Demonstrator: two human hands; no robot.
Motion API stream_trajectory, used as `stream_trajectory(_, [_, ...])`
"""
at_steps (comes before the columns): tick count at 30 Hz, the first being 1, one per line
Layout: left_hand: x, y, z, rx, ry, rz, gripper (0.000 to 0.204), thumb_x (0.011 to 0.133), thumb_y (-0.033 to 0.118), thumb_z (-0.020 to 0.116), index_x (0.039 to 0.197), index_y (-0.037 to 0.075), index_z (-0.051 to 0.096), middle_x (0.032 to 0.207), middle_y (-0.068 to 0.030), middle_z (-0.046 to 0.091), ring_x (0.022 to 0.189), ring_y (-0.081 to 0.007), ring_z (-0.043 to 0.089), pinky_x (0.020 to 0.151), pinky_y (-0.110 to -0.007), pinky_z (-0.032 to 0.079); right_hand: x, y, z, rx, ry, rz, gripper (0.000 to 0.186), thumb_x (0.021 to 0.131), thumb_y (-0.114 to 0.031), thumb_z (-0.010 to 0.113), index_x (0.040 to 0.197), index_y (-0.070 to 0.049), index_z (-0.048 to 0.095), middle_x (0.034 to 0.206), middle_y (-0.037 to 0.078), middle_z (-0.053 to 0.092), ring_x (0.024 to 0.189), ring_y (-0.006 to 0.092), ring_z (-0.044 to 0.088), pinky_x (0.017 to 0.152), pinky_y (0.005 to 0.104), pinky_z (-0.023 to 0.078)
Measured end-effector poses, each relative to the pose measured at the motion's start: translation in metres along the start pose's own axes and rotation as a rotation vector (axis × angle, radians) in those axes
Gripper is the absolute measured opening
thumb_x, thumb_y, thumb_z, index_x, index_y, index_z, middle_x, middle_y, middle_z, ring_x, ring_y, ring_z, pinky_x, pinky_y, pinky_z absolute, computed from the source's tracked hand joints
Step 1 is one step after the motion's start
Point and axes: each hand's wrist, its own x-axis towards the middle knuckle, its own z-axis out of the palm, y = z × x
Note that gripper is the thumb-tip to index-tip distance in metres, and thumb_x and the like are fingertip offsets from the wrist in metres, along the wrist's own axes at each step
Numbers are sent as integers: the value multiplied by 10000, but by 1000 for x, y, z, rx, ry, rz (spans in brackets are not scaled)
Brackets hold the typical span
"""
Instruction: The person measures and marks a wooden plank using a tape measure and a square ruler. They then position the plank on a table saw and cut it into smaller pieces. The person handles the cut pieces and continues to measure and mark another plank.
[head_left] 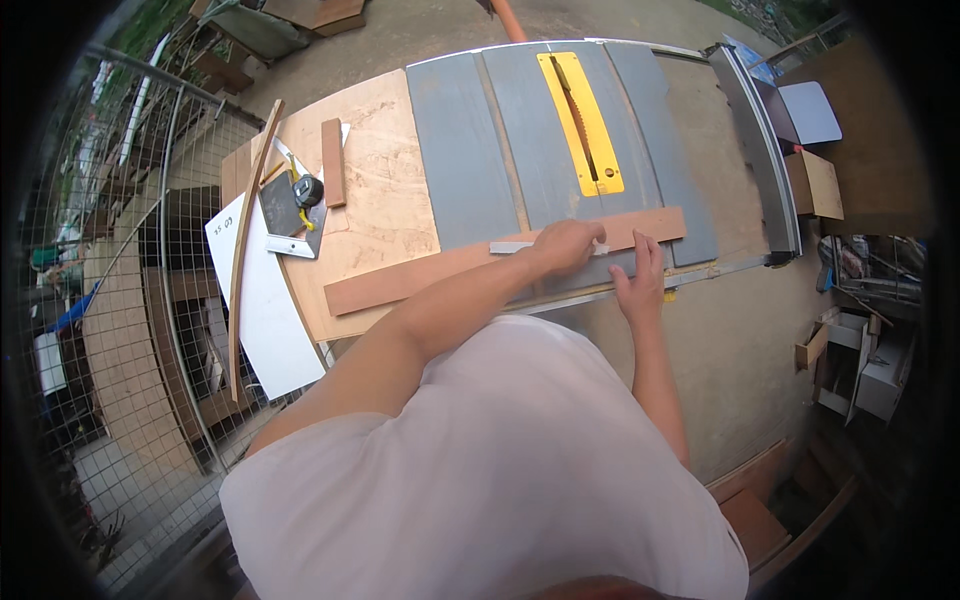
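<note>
A long reddish wooden plank (395, 281) lies across the grey saw table (455, 150) and a plywood sheet (370, 140). My left hand (565, 247) rests over the plank, its fingers curled at a thin pale strip (512, 247) lying along it; what the fingertips grip is unclear. My right hand (640, 270) touches the plank's near edge toward its right end, fingers extended and thumb apart. Beyond both hands is a yellow insert plate (608, 176) with the saw blade in its slot.
On the left lie a tape measure (308, 190), a metal square (285, 245), a short wooden block (333, 160), a long thin stick (245, 250) and a white board (270, 340). A wire fence (120, 260) stands left; a metal rail (760, 150) runs along the right end.
</note>
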Motion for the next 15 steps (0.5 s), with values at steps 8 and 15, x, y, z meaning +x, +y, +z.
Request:
stream_trajectory(8, [-51,-56,-36,-82,207,-285,259,884,200,657,1119,90,672,1044,-157,711,1012,-351,663,872,-455,514,36,-30,82,442,-708,95,195,906,-170,637,1013,-12,678,870,173,694,821,333,671,750,419,513])
stream_trajectory(15, [-119,-110,-116,75,711,-473,343,851,283,727,1116,70,681,1055,-135,678,972,-299,662,863,-409,522,56,-98,164,451,-897,161,287,909,-234,618,1070,-7,682,890,190,709,839,360,671,770,432,517])
